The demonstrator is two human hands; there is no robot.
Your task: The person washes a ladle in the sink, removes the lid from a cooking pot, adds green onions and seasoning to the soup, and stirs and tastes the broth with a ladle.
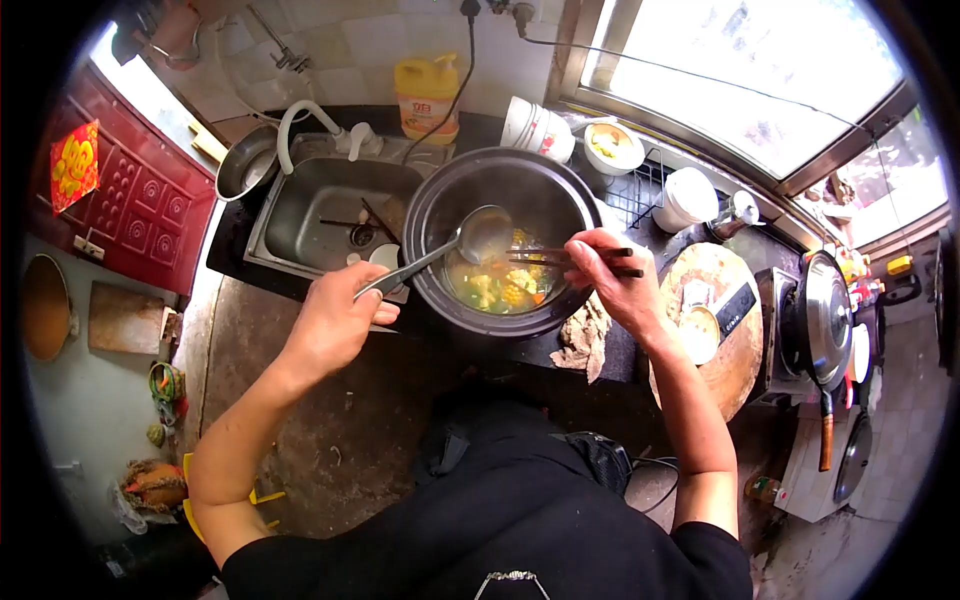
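Observation:
A large dark pot (428, 290) stands on the counter with soup in it. Yellow corn pieces (513, 294), green bits and a little orange float in the broth. My left hand (342, 312) is closed round the handle of a ladle (486, 234), whose bowl hangs over the soup. My right hand (612, 272) grips a pair of dark chopsticks (540, 257); their tips reach over the corn beside the ladle. A crumpled brown cloth (583, 340) lies by the pot's right side, below my right hand.
Left of the pot is a steel sink (300, 215) with a faucet (300, 120) and metal bowl (246, 165). A yellow jug (427, 98) and white bowls (537, 130) stand behind. To the right are a round wooden board (700, 375) and a lidded pan (826, 315).

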